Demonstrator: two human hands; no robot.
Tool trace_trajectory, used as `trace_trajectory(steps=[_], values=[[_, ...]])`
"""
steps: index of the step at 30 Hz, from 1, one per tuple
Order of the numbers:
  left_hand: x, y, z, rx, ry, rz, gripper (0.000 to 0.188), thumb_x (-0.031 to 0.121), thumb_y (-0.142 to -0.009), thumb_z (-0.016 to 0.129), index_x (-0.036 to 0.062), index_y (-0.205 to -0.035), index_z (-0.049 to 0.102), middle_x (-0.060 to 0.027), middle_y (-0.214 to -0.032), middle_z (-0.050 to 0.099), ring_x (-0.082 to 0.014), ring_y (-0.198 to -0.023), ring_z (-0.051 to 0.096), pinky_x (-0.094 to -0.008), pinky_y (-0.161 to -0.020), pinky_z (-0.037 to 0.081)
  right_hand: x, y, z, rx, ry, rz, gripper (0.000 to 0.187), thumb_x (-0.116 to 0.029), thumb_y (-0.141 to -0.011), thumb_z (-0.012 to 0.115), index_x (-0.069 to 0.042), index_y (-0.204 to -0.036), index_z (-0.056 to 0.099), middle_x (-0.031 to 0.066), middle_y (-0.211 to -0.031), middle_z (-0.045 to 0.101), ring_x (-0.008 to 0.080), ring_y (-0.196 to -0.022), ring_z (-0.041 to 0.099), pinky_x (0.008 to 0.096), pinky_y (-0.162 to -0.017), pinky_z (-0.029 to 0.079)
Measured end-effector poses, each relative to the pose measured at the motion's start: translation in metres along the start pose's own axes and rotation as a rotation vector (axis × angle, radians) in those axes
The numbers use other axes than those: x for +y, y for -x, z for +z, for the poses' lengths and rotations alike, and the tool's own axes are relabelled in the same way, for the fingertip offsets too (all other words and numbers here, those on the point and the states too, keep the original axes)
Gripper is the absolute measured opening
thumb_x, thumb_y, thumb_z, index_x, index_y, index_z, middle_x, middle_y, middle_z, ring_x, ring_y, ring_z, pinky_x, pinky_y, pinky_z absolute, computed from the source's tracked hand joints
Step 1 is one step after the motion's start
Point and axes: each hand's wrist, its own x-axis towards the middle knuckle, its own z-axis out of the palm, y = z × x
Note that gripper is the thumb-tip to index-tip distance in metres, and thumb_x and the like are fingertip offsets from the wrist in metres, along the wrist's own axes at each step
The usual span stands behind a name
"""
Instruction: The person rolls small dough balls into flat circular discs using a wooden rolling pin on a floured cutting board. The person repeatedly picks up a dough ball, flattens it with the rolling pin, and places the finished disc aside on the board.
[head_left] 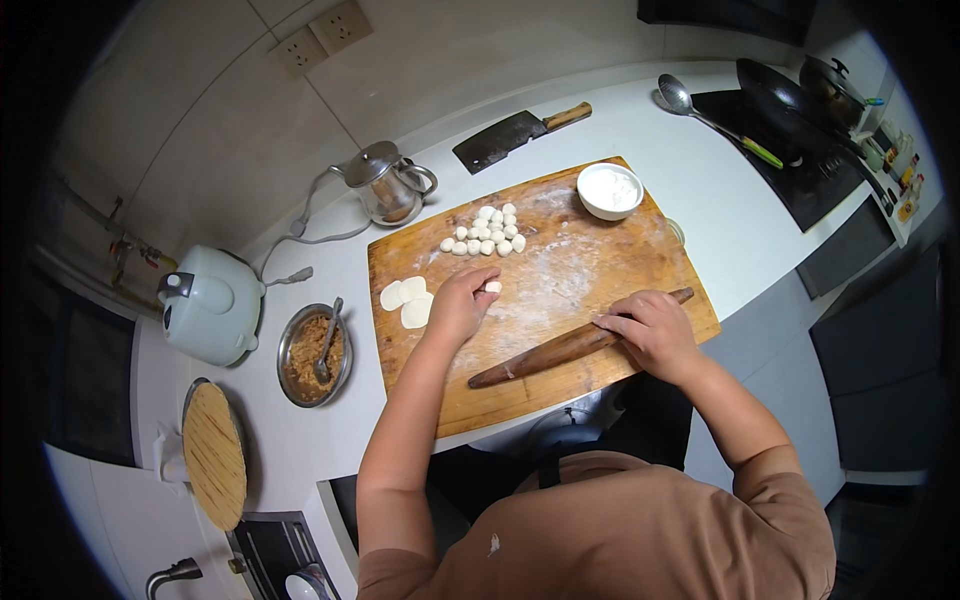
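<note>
My left hand (463, 304) pinches a small white dough piece (492, 287) between thumb and fingers, just above the wooden board (450, 400). My right hand (652, 333) is closed over the right part of a dark tapered rolling pin (545, 355), which lies slanted along the board's near side. Left of my left hand are three flat round dough wrappers (414, 310), partly overlapping. Several small dough pieces (486, 233) sit grouped toward the far side of the board. A white bowl of flour (609, 192) stands at its far right corner, and loose flour dusts the middle.
Behind the board lies a cleaver (500, 142) beside a steel kettle (384, 186). To the left are a steel bowl of filling (314, 357) with a spoon, a rice cooker (214, 304) and a round slatted tray (214, 456). A skimmer (715, 120) and a wok (790, 105) are far right.
</note>
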Motion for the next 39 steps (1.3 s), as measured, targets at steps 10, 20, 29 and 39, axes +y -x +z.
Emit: trace_trajectory(steps=[10, 20, 29, 39], values=[[0.022, -0.005, -0.003, -0.019, -0.215, 0.274, 0.065, 0.027, -0.098, 0.056, 0.0132, -0.155, 0.029, -0.0130, -0.161, 0.028, -0.0272, -0.149, 0.026, -0.0408, -0.123, 0.020, 0.000, 0.000, 0.003, -0.068, -0.088, -0.078, 0.032, -0.011, -0.079, 0.067, -0.018, -0.110, 0.070, -0.0003, -0.103, 0.065, 0.0235, -0.094, 0.061, 0.0377, -0.079, 0.049], [0.028, -0.031, 0.040, -0.253, -0.637, 0.484, 0.063, 0.046, -0.102, 0.042, 0.0221, -0.158, 0.025, -0.0097, -0.165, 0.017, -0.0273, -0.152, 0.015, -0.0483, -0.124, 0.010, 0.002, -0.006, 0.006, -0.050, -0.077, -0.068, 0.032, -0.013, -0.079, 0.067, -0.019, -0.110, 0.070, -0.0010, -0.102, 0.066, 0.0225, -0.093, 0.062, 0.0369, -0.075, 0.048], [0.031, -0.030, 0.043, -0.290, -0.636, 0.454, 0.065, 0.040, -0.100, 0.046, 0.0163, -0.157, 0.026, -0.0140, -0.164, 0.017, -0.0308, -0.152, 0.014, -0.0480, -0.124, 0.011, 0.006, -0.005, 0.011, -0.075, -0.079, -0.081, 0.032, -0.014, -0.080, 0.067, -0.019, -0.111, 0.070, -0.0008, -0.102, 0.066, 0.0220, -0.094, 0.063, 0.0362, -0.075, 0.049], [0.002, -0.014, -0.001, -0.061, 0.243, 0.284, 0.072, 0.055, -0.104, 0.020, 0.0063, -0.158, 0.016, -0.0152, -0.165, 0.014, -0.0304, -0.153, 0.010, -0.0423, -0.124, 0.005, 0.007, 0.002, -0.003, -0.097, -0.086, -0.061, 0.030, -0.011, -0.080, 0.067, -0.018, -0.109, 0.070, 0.0003, -0.102, 0.066, 0.0230, -0.095, 0.063, 0.0370, -0.076, 0.049]])
